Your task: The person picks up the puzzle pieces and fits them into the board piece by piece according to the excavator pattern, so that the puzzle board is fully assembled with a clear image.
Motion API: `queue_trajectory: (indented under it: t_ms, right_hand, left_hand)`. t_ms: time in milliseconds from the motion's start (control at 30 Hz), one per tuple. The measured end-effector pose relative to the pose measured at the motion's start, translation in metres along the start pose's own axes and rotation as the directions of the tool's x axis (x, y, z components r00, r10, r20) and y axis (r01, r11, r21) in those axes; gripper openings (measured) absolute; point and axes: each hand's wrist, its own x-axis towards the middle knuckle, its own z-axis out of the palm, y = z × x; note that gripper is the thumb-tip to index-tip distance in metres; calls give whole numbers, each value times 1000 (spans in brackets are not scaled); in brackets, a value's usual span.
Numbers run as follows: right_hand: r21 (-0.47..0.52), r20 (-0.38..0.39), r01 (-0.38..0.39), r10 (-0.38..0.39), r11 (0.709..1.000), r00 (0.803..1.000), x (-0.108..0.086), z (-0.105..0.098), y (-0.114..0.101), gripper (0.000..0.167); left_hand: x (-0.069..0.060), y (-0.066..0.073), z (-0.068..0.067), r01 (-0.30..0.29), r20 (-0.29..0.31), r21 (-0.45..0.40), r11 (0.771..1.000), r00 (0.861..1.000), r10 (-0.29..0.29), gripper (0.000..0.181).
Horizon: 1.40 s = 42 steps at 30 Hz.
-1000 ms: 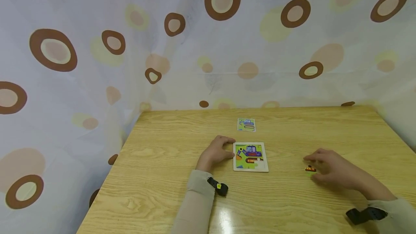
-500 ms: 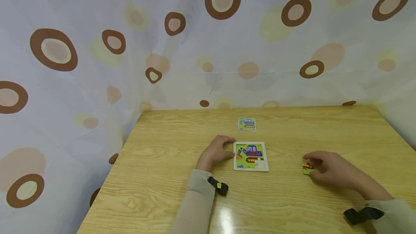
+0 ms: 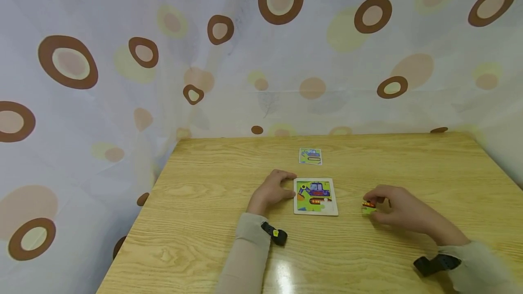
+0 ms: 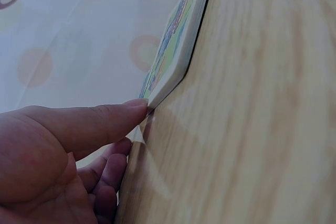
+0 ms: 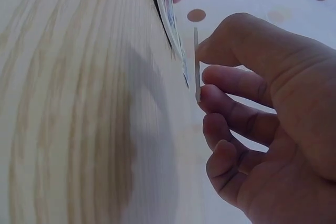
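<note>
A square jigsaw puzzle tray [image 3: 315,213] with a pale frame lies on the table, showing an excavator picture. Bare white board shows in its lower right corner. My left hand [image 3: 271,192] rests at the tray's left side, thumb [image 4: 118,118] straight against the edge and index finger near the upper left corner. To the right of the tray, my right hand [image 3: 402,208] holds a green puzzle piece [image 3: 369,210] with red and yellow marks between thumb and fingers. In the right wrist view the thin piece [image 5: 197,72] appears edge-on, raised off the wood.
A small picture card [image 3: 310,156] with the same excavator lies behind the tray. The wooden table [image 3: 212,171] ends at a dotted cloth [image 3: 229,71] at the back and sides.
My right hand has taken hold of the puzzle piece, lifted it and carried it left, closer to the tray. The left hand and tray have stayed in place.
</note>
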Motion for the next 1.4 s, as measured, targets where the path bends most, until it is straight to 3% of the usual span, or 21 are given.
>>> queue_trajectory:
  t_ms: [667, 1000, 1400]
  right_hand:
    - [9, 35, 93, -94, 996, 995, 49, 36, -27, 24]
    - [5, 61, 92, -92, 996, 994, 65, 47, -35, 20]
    - [2, 91, 20, -20, 1000, 996, 74, 52, -38, 18]
  left_hand:
    - [-1, 3, -3, 1, -9, -9, 1000, 1000, -1, 45]
    - [-3, 4, -2, -2, -9, -15, 1000, 1000, 2, 45]
    - [-2, 3, -1, 5, -7, -26, 1000, 1000, -6, 45]
